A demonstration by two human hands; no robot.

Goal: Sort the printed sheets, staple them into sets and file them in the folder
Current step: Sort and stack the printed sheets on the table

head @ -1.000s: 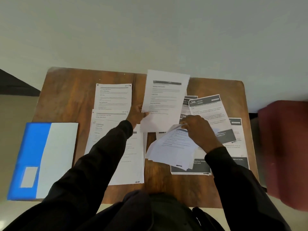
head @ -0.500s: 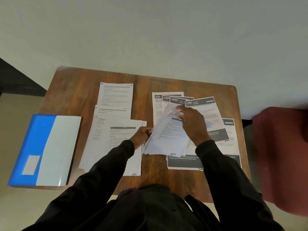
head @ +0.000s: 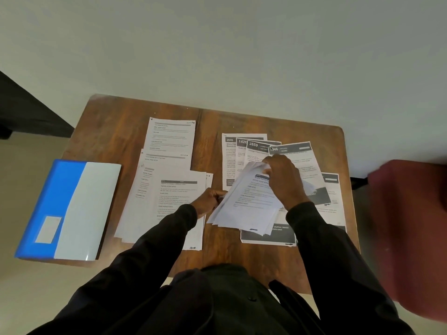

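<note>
A loose stack of printed sheets (head: 244,209) hangs tilted over the middle of the wooden table (head: 116,122). My right hand (head: 285,180) grips the stack's upper edge, and my left hand (head: 208,199) pinches its left edge. To the left lie white text sheets (head: 169,139), overlapping in a column. At the right, dark-headed numbered sheets (head: 251,146) are fanned out, partly under the stack. A blue and white folder (head: 70,209) lies shut at the table's left edge.
A dark red chair or cushion (head: 411,233) stands close on the right, past the table's edge. The pale wall runs behind the table. The folder overhangs the table's left side. No stapler is in view.
My left hand has laid the lifted sheet on the left pile and come back to the stack's left edge. My right hand has shifted up to the stack's top edge.
</note>
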